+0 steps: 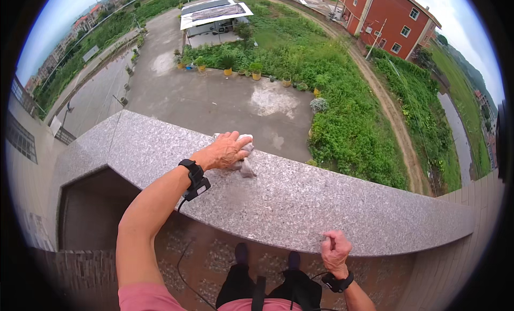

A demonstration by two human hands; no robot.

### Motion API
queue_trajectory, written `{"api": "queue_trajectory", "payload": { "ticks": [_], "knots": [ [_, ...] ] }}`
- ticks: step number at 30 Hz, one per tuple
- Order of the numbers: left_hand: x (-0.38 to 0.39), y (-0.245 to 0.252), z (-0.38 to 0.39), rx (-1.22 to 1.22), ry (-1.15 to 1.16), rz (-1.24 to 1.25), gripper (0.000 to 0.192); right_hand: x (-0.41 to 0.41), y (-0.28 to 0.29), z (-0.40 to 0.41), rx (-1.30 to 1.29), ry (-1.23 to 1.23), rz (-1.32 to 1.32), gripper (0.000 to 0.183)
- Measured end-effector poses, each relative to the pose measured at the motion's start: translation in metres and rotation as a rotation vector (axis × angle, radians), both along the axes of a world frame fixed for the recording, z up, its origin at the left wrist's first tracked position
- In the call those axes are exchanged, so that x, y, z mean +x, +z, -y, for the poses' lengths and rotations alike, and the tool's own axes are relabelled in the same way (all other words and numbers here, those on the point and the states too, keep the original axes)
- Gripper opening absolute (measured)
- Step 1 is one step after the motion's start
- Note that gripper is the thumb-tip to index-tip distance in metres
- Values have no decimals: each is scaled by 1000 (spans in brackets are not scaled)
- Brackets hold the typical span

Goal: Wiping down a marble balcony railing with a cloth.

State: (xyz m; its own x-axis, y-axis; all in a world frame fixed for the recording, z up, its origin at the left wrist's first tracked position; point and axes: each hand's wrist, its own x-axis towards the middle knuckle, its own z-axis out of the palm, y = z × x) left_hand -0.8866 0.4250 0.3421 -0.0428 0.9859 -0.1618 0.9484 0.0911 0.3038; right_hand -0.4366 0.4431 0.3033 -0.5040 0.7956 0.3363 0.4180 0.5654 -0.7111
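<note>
My left hand [225,150] presses a crumpled pale cloth [246,166] onto a speckled granite ledge [305,194], close to its outer edge. The cloth bunches under the palm and pokes out past the fingers. A small darker patch shows on the stone just below it. Over the ledge's inner edge, farther right, hovers my right hand [336,248], its fingers curled in loosely with nothing visible in them. Whether it touches the stone I cannot tell. Both wrists wear black strapped devices, with a cable at the left one [196,180].
Beyond the ledge is a drop to a concrete yard [192,98] with potted plants [255,70] and a roofed shed [213,20]. The ledge bends at the left around a dark recess [94,210]. A black cable [179,267] hangs by my legs above the patterned floor [225,254].
</note>
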Motion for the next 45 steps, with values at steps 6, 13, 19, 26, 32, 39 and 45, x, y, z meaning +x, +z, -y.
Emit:
{"api": "queue_trajectory", "payload": {
  "ticks": [6,13,19,26,32,39,45],
  "knots": [
    [-140,-28,124,101,344,-294,51,-1,-21,4,77,-42,92,13],
    [-201,-20,219,-9,867,-299,56,7,-24,4,155,-67,137,12],
    [-140,-38,230,107,832,-253,55,3,-21,2,159,5,112,12],
    [48,-36,188,188,588,-84,53,4,-15,4,154,79,60,14],
    [223,-65,161,499,508,-101,50,2,-14,4,147,160,62,15],
    [193,-92,196,780,267,-128,60,10,-19,3,139,172,152,12],
    [64,-83,264,672,280,-304,79,19,-33,-5,193,157,212,11]
  ]
}}
